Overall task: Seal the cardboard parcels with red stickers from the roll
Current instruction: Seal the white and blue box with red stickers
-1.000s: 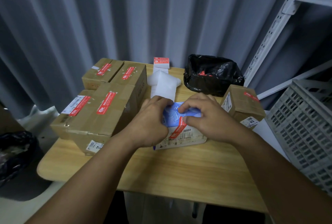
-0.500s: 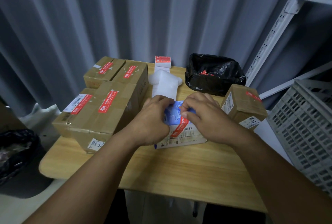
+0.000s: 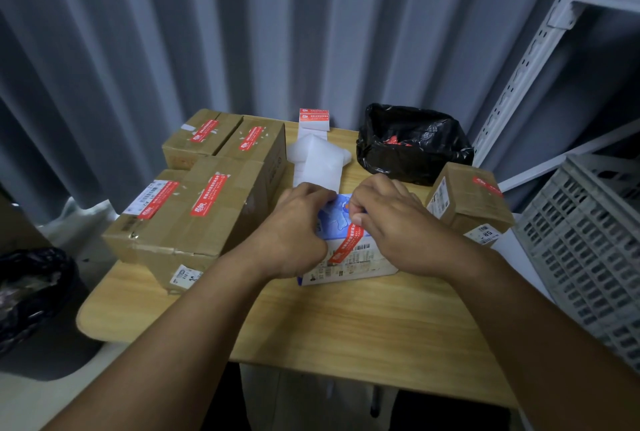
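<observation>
A flat blue-and-white parcel (image 3: 351, 262) lies in the middle of the wooden table (image 3: 346, 326). A red sticker (image 3: 346, 243) runs slantwise across its top and down its near side. My left hand (image 3: 294, 230) grips the parcel's left end with curled fingers. My right hand (image 3: 394, 223) curls over the parcel's far edge, thumb pressed on the sticker's upper end. The sticker roll (image 3: 314, 119) stands at the back of the table, and its white backing strip (image 3: 317, 167) trails toward the parcel. Stickered cardboard boxes (image 3: 194, 216) are stacked at the left.
A small stickered box (image 3: 467, 202) sits right of my hands. Behind it is a black bag (image 3: 412, 143) with red scraps inside. A grey plastic crate (image 3: 588, 240) and metal shelving (image 3: 540, 32) stand at the right. A black bin (image 3: 31, 295) is on the floor at the left.
My right hand has slid left along the parcel's blue top toward my left hand and now sits over the sticker's upper end. The left hand has stayed put.
</observation>
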